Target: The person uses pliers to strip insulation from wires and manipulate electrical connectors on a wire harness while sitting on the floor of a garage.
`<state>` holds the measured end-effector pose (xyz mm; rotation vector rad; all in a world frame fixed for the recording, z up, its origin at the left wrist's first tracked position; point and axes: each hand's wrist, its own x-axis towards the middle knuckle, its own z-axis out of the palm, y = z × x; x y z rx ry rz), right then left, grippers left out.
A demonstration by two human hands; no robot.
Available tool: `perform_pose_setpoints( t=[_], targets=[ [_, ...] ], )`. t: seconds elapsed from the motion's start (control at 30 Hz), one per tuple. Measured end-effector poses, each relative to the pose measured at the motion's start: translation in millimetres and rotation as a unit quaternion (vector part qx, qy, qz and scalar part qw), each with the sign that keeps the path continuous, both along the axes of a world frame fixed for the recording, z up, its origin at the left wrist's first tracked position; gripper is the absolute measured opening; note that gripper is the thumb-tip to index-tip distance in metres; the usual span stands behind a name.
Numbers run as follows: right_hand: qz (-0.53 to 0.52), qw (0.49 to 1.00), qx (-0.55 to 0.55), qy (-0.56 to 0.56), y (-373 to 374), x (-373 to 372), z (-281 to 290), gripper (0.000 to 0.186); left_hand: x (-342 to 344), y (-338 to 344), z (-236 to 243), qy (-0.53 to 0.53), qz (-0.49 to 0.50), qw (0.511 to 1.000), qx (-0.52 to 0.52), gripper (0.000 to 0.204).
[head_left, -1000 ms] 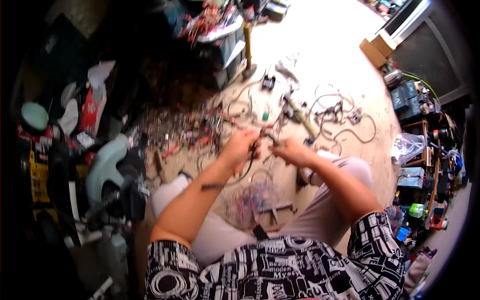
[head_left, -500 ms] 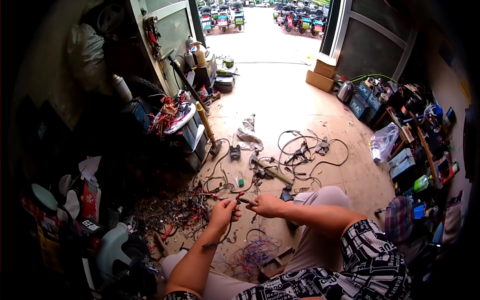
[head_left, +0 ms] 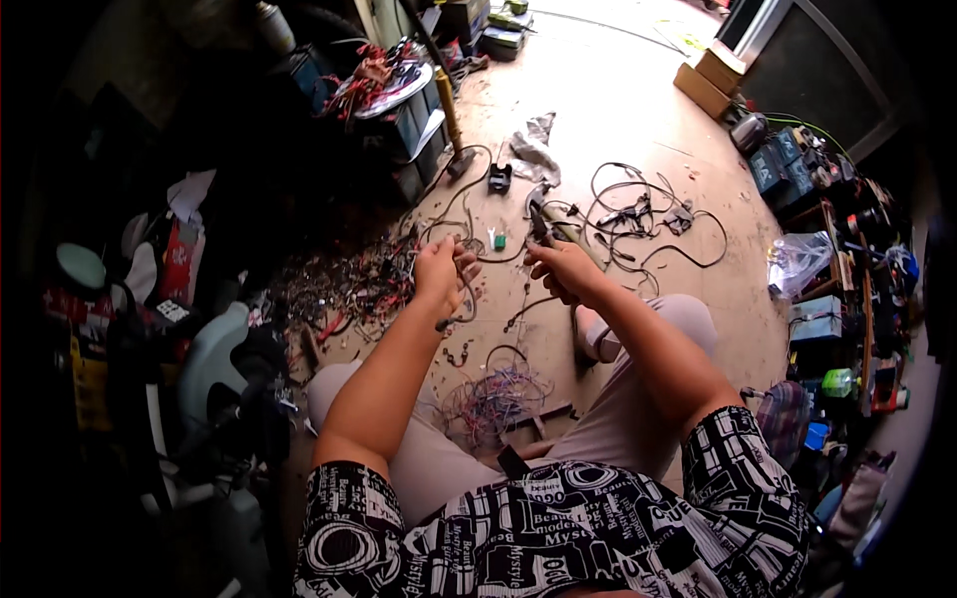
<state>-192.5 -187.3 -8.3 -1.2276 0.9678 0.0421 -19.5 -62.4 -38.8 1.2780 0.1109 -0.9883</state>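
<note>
Cable [head_left: 446,323]: dark, it hung from the left hand [head_left: 446,271], its loose end beside the left forearm [head_left: 387,374].
Left hand grip: the fingers curled in around the cable; how firmly could not be told.
Right hand [head_left: 560,267]: fingers closed on a dark object [head_left: 539,224], perhaps a tool, well apart from the left.
Floor pieces: a small green piece [head_left: 500,241] and a black plastic part [head_left: 499,177] lay ahead, looped cables [head_left: 679,216] to the right, a thin-wire tangle [head_left: 495,399] closer in.
Slip risk: a loose curl might have let the cable drop.
Loss risk: small bits could have vanished into the scrap heap [head_left: 334,284], lying near that hand.
</note>
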Motion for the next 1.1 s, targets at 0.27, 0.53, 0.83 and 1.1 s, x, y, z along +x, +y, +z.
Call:
perform_pose_setpoints(
  t=[0.27,0.53,0.83,1.1],
  targets=[
    [0.070,0.997,-0.003,-0.017,18,13,14,0.036,24,4,-8,-0.027,0.087,0.996,0.023,0.012],
    [0.040,0.990,0.041,-0.130,40,30,16,0.036,27,4,-15,-0.041,0.118,0.991,0.040,0.010],
    [0.016,0.993,0.001,-0.115,24,32,16,0.020,35,17,1,-0.033,0.132,0.990,0.043,0.019],
    [-0.039,0.991,0.040,-0.126,19,30,18,0.019,-11,25,34,-0.759,-0.155,0.616,0.144,0.039]
  ],
)
